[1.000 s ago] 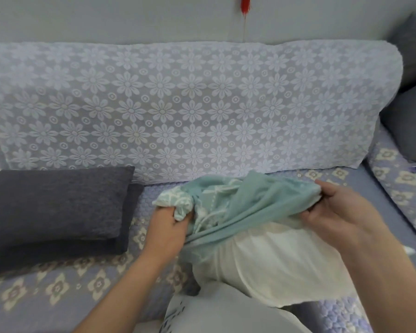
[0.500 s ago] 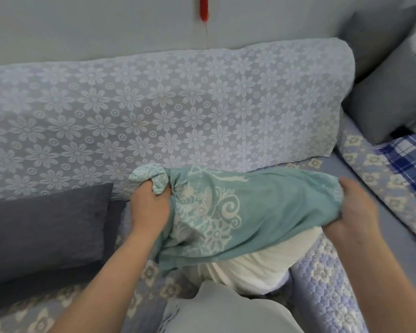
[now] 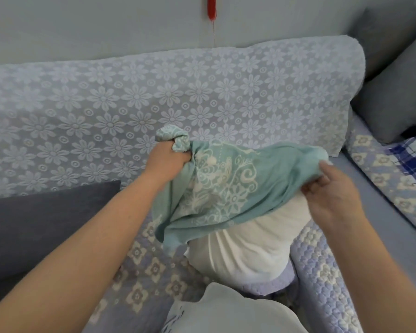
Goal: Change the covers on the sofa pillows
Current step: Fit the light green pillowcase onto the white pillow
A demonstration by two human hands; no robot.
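The step in hand looks like working the teal cotton pillow cover with a white floral print (image 3: 223,186) along the plain white pillow insert (image 3: 245,246); whether it is going on or coming off cannot be told from this one moment. The left hand (image 3: 166,162) is clenched in a fist around a bunched corner of the cover at its far left end. The right hand (image 3: 332,191) pinches the cover's right edge between thumb and curled fingers, just above the insert.

The cover lies stretched between the two hands, over the far end of the insert, and hangs loose and wrinkled at its near left edge. The insert is soft and puffy, with its near half bare, and stands on the lilac quilted sofa seat with flower squares (image 3: 139,267) in the middle of the scene.

If the cover is going on, the next move calls for both hands to draw the open edge nearer along the insert, evenly on both sides so the fabric does not bunch.

A dark grey textured cushion (image 3: 41,224) lies to the left, well apart from the work.
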